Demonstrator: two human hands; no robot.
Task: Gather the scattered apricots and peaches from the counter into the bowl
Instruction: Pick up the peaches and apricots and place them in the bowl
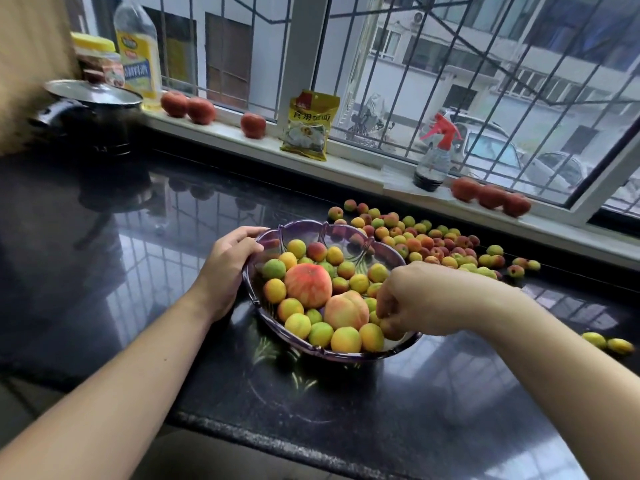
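While the bowl (325, 351) already holds two peaches (308, 285) and a good layer of apricots (298, 325), the job looks under half done, to my eye. A dense spread of loose apricots (426, 242) lies on the black counter (104, 271) at about two o'clock from the bowl, its nearest fruit just beside the far rim, and two stray apricots (607, 342) sit well apart at three o'clock.

The counter is polished dark stone, mirroring the window bars. A pale windowsill (346, 161) runs along twelve o'clock beneath a barred window (450, 64) looking onto a street with parked cars. On the sill stand red peaches (491, 196) at one o'clock and more toward eleven, a yellow packet (309, 124), a spray bottle (434, 157) and an oil bottle (138, 50). A lidded black pot (93, 112) sits at ten o'clock.

The left hand (228, 271) grips the bowl's rim at nine o'clock, fingers curled over the edge. The right hand (412, 299) reaches into the bowl at its four o'clock side, fingers curled down round a small apricot (389, 331), apparently setting it in.
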